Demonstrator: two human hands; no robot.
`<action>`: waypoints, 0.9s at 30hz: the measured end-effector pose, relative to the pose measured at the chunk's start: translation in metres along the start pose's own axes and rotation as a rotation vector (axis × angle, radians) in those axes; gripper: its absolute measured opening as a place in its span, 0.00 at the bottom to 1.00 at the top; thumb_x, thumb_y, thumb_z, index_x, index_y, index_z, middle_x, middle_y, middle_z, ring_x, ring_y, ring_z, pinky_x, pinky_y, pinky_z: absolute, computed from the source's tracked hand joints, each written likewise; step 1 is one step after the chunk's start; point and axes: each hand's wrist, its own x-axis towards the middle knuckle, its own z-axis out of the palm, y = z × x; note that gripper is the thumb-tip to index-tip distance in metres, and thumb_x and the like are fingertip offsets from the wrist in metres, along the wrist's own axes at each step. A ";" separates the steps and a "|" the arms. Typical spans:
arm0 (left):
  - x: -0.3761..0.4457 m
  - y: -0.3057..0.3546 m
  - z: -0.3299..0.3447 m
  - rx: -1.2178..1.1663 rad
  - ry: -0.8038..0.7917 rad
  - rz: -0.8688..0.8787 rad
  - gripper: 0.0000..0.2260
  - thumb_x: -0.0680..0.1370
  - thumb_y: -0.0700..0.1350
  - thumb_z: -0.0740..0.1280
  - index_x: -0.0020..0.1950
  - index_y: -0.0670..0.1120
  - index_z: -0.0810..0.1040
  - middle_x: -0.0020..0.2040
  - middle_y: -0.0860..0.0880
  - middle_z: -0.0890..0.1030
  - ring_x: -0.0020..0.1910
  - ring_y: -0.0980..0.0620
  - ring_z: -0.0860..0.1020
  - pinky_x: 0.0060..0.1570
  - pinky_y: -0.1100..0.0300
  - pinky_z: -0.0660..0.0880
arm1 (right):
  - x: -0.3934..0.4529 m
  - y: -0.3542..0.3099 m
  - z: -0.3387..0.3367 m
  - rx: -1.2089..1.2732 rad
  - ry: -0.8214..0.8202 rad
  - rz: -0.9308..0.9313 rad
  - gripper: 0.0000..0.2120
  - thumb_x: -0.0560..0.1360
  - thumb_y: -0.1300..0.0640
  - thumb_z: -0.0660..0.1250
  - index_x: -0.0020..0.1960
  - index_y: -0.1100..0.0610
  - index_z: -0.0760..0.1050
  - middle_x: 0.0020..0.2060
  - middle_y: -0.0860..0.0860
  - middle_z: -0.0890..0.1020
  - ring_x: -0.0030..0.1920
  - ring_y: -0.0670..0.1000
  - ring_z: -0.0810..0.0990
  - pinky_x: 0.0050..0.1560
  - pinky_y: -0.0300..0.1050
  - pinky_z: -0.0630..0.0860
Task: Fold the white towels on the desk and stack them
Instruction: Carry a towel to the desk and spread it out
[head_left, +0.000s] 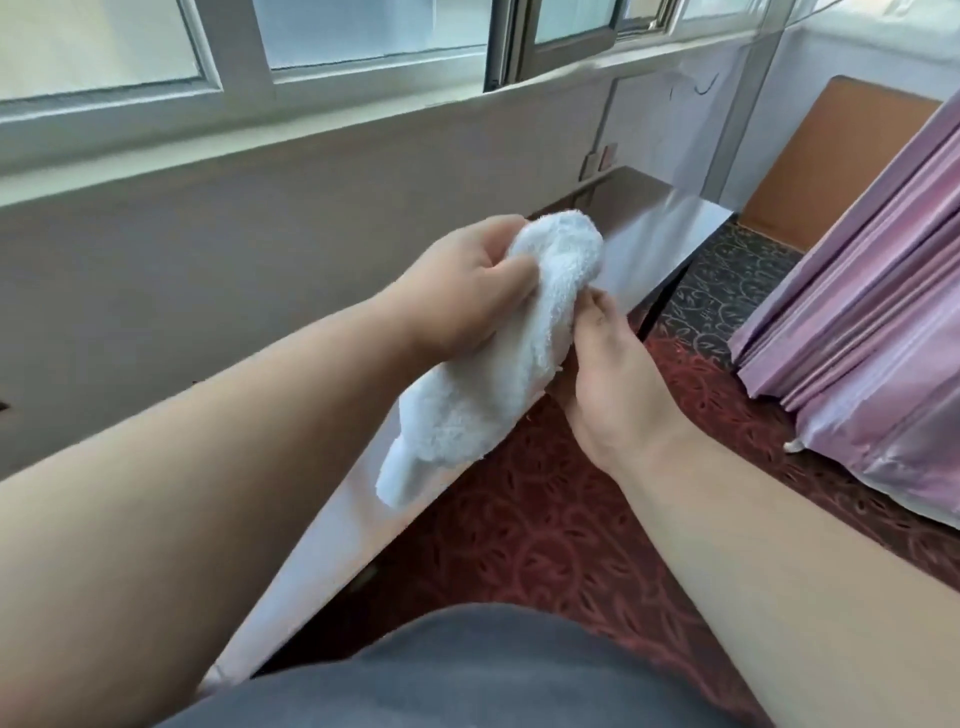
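Pale daylight comes through grey-framed sliding windows (363, 47) above a plain beige wall (260, 234); dark red patterned carpet (545, 545) covers the floor, pink pleated curtains (857, 312) hang at right (beside an orange-brown wooden board (831, 156))

Both bare forearms reach forward, converging mid-frame. Left hand (467, 283) is up high, fingers (511, 270) curled and thumb pinching the white towel (483, 364). Right hand (608, 364) sits lower, back toward the camera, fingertips touching the towel's right edge.
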 end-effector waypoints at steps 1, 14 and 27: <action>0.020 0.001 0.000 0.015 0.011 0.014 0.09 0.70 0.49 0.59 0.44 0.54 0.78 0.36 0.58 0.78 0.34 0.58 0.76 0.36 0.59 0.76 | 0.019 -0.005 -0.004 0.002 0.008 -0.013 0.23 0.73 0.35 0.65 0.62 0.47 0.75 0.55 0.48 0.86 0.58 0.50 0.84 0.58 0.53 0.81; 0.174 -0.070 0.009 0.299 0.161 0.033 0.15 0.73 0.33 0.63 0.45 0.54 0.75 0.43 0.61 0.79 0.41 0.68 0.75 0.38 0.73 0.69 | 0.246 0.016 -0.049 -0.654 -0.327 -0.454 0.17 0.77 0.61 0.63 0.65 0.53 0.72 0.65 0.51 0.74 0.69 0.48 0.71 0.71 0.52 0.70; 0.212 -0.220 0.069 0.584 0.171 -0.854 0.27 0.75 0.37 0.55 0.69 0.62 0.68 0.67 0.55 0.71 0.50 0.51 0.76 0.41 0.54 0.77 | 0.409 0.134 -0.121 -1.404 -0.724 -0.140 0.22 0.81 0.53 0.62 0.73 0.60 0.66 0.81 0.50 0.52 0.73 0.60 0.67 0.70 0.52 0.68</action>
